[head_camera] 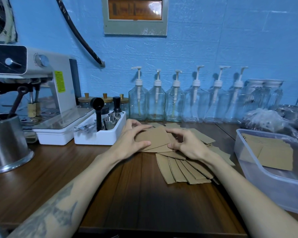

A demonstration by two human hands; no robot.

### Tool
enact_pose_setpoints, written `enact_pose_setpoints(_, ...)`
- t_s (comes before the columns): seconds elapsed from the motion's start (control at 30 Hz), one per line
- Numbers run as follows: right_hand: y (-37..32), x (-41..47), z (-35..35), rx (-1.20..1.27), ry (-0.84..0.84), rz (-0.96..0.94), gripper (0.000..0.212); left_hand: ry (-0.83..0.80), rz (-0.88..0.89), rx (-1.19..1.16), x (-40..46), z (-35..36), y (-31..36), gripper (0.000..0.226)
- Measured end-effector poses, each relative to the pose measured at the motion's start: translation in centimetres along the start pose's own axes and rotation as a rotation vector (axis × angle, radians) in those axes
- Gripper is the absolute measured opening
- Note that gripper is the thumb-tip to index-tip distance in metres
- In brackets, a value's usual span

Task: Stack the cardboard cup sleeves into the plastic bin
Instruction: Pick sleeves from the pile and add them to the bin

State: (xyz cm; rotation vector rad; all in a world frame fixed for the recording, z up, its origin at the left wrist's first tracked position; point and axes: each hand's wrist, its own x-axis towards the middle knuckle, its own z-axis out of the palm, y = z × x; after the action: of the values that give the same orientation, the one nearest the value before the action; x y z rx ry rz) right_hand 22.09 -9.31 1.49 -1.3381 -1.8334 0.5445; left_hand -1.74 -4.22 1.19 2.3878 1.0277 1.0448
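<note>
Forearms: nearest the camera, both reach from 6 o'clock up to the middle of the tabletop [127,186]; the left one is tattooed.
Left hand [127,140]: at the centre, fingers curled over the left edge of a small stack of sleeves [153,138], thumb pressed on its near edge; the grip is pinching the stack.
Right hand [186,145]: just at 3 o'clock of the left, fingertips curled onto the stack's right corner, pinching it from that side; how many sleeves lie between the fingers I cannot tell.
Loose sleeves [182,170]: fanned flat on the tabletop under and toward 5 o'clock of the hands, with more spread behind toward 1 o'clock.
Bin [265,179]: clear plastic, at 3 o'clock by the tabletop's right edge, well apart from the hands; flat sleeves already lie inside it.
Surroundings: white tray [100,136] of tools at 10 o'clock, steel pot [7,143] at 9 o'clock, pump bottles [174,103] along the wall at 12 o'clock.
Step in hand: probably gathering and squaring a handful of sleeves, with part of the task done and many sleeves left.
Next move: calls for a firm two-sided hold so the stack does not fan out, then a carry toward 3 o'clock and a flat set-down on the sleeves in the bin.
</note>
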Motion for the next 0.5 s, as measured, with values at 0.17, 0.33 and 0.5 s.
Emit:
enact_pose_setpoints(0.17,-0.4,-0.2,-0.2,-0.016,-0.026,0.049,0.067,-0.15,-0.175,-0.102,0.1,0.6,-1.5,0.106)
enact_pose_setpoints(0.33,-1.5,-0.9,-0.3,0.018,-0.065,0.029,0.082,-0.15,-0.17,-0.241,0.4,1.2,-1.7,0.101)
enact_pose_setpoints(0.5,-2.0,-1.1,-0.1,-0.02,-0.087,0.019,0.077,-0.146,-0.139,-0.289,0.4,1.2,-1.8,0.08)
